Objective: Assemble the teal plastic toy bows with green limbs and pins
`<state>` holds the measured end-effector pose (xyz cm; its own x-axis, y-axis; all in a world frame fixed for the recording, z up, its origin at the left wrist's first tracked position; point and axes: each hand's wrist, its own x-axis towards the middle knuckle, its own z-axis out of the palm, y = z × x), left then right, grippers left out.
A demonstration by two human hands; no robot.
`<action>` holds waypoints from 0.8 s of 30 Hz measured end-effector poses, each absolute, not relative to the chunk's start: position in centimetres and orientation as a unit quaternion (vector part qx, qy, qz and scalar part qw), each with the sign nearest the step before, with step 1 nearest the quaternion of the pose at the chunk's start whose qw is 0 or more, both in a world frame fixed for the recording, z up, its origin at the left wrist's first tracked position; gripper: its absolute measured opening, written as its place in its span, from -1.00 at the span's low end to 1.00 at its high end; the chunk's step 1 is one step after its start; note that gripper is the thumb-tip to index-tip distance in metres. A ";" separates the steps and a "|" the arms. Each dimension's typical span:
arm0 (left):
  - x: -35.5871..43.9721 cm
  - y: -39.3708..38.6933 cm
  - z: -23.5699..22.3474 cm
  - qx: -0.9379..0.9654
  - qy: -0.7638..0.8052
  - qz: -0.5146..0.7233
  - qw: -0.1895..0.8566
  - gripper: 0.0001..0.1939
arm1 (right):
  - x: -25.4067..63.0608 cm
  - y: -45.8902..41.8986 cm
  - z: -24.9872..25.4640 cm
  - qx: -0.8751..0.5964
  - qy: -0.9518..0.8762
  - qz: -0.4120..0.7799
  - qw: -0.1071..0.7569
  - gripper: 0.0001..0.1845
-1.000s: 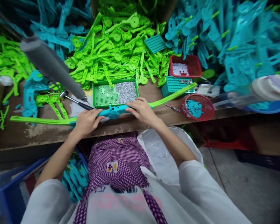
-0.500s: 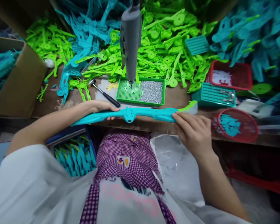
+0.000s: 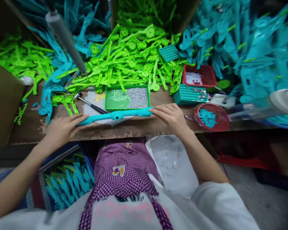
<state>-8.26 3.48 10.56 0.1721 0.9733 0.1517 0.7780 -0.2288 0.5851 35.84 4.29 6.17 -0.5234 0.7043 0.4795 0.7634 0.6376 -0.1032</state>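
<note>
A long blue plastic part (image 3: 132,113) with a round hole near its middle lies across the front of the bench, held level between both hands. My left hand (image 3: 63,127) is closed around its left end. My right hand (image 3: 170,118) grips the other end, fingers over the top. Just behind the part stands a green tray (image 3: 108,108) with small silvery pieces in its right half. A hammer (image 3: 92,104) with a black handle lies left of the tray. The grey power screwdriver (image 3: 67,41) hangs tilted at the upper left, untouched by either hand.
Bright green plastic parts (image 3: 132,64) are heaped behind the tray; blue parts (image 3: 220,38) pile up at right. A red basket (image 3: 220,118) of small blue pieces and a teal basket (image 3: 190,99) stand right. Below the bench's left side, a container holds blue-green parts (image 3: 69,182).
My left hand has shifted from the part's inner stretch to its left end. The part has turned, so its knobbed middle faces differently. The screwdriver now hangs farther left, and the view has shifted.
</note>
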 end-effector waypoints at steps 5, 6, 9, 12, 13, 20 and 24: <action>-10.9 4.3 8.1 0.850 0.497 0.169 0.042 -0.48 | 38.5 3.9 6.5 -0.489 -0.804 0.075 0.330 -0.52; -11.1 4.9 8.0 0.858 0.485 0.165 0.028 -0.47 | 39.2 3.8 6.5 -0.502 -0.788 0.103 0.341 -0.50; -11.6 6.2 8.3 0.876 0.459 0.148 0.013 -0.45 | 40.3 3.7 6.2 -0.524 -0.759 0.146 0.358 -0.57; -11.5 6.3 8.8 0.881 0.453 0.135 0.004 -0.47 | 40.6 4.1 5.7 -0.524 -0.763 0.110 0.362 -0.67; -11.5 6.2 8.9 0.882 0.453 0.130 -0.003 -0.47 | 40.6 4.2 5.6 -0.518 -0.771 0.093 0.358 -0.70; -10.3 5.3 9.2 0.883 0.463 0.079 -0.022 -0.44 | 37.4 2.7 6.2 -0.515 -0.819 -0.046 0.248 -0.50; -9.3 3.9 10.3 0.858 0.510 0.065 0.023 -0.52 | 34.2 3.2 7.0 -0.478 -0.859 -0.124 0.138 -0.49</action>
<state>-9.28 3.93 10.32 0.4721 0.8771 0.0880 0.8712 -0.4795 0.1051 34.22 3.15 6.97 -0.5052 0.7863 0.3557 0.8547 0.5130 0.0800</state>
